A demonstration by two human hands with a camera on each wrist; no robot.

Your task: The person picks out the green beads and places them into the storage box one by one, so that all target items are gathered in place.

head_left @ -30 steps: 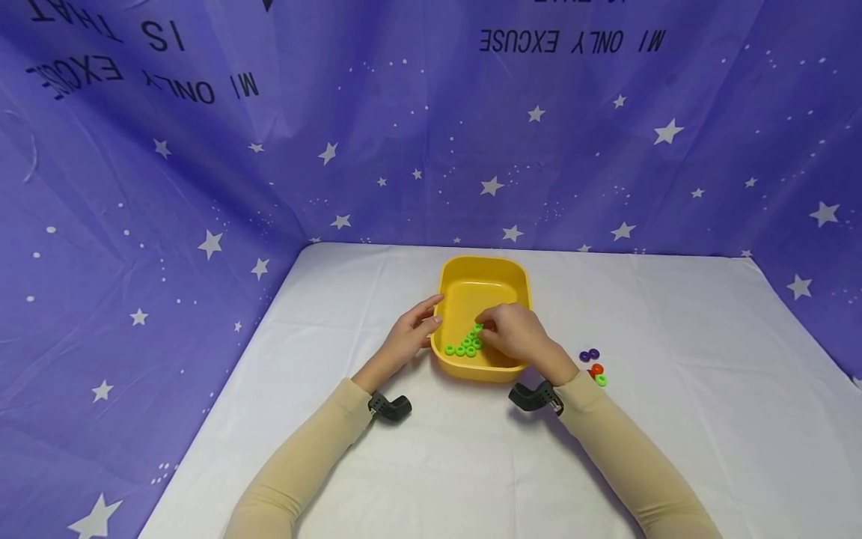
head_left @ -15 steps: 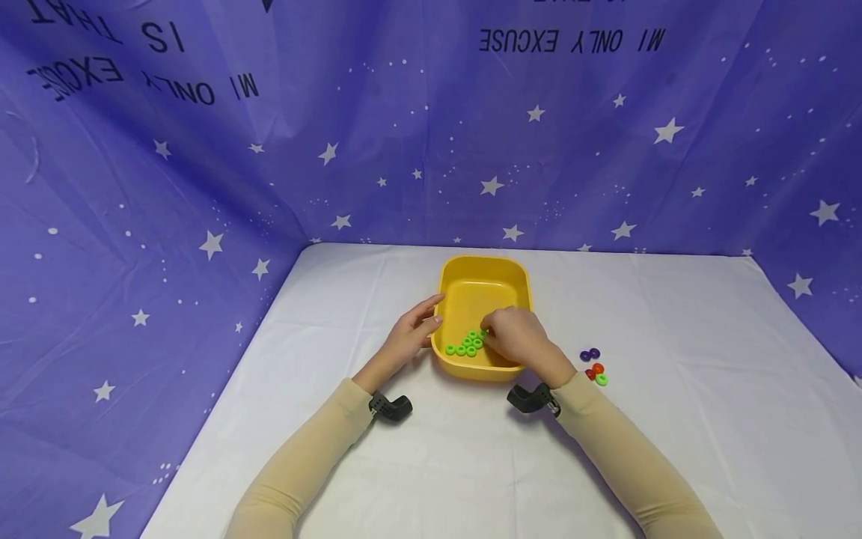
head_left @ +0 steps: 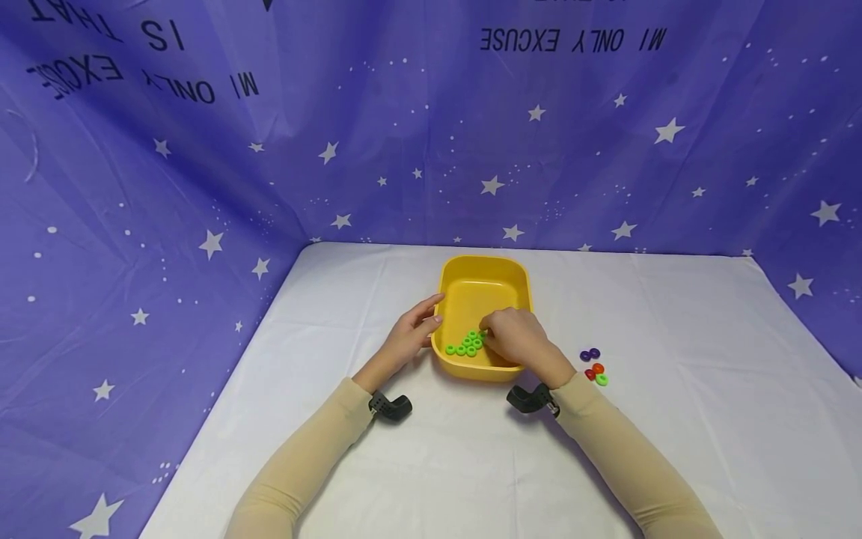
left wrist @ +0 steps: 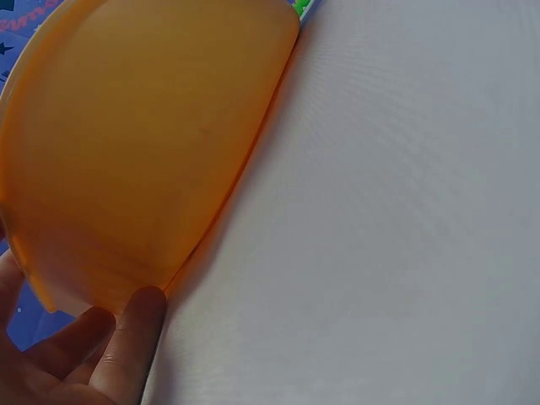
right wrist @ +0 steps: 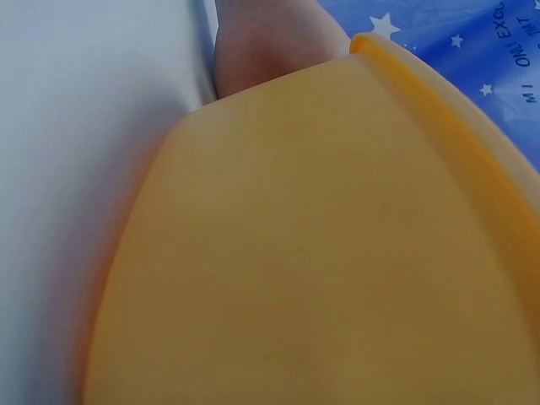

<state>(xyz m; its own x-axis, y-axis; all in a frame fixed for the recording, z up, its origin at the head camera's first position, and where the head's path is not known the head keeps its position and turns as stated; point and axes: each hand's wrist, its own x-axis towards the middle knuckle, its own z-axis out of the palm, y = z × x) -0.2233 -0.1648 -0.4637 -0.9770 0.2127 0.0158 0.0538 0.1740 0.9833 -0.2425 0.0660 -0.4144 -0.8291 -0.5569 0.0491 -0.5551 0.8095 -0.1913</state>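
Note:
A yellow rectangular bin [head_left: 485,370] stands on the white-covered table. My left hand [head_left: 405,331] rests against its left side, fingers nearly straight; up close in the left wrist view, the fingertips [left wrist: 139,312] touch the outer wall. My right hand [head_left: 517,337] reaches over the right rim into the bin, fingers bent down, pinching a green ring bead [head_left: 482,335] at the right end of a group of green ring beads [head_left: 468,342]. In the right wrist view the bin's wall [right wrist: 295,245] hides my right hand, and part of my left hand [right wrist: 261,46] shows beyond it.
On the table right of the bin lie two purple beads [head_left: 590,354], with a red bead [head_left: 590,374], an orange bead [head_left: 598,368] and a green bead [head_left: 601,380] just nearer. A purple star-printed cloth [head_left: 431,135] hangs behind the table and along its sides.
My right hand has lowered slightly toward the near right inside the bin, drawing a green ring bead close against the others. It then barely moves. My left hand keeps its place.

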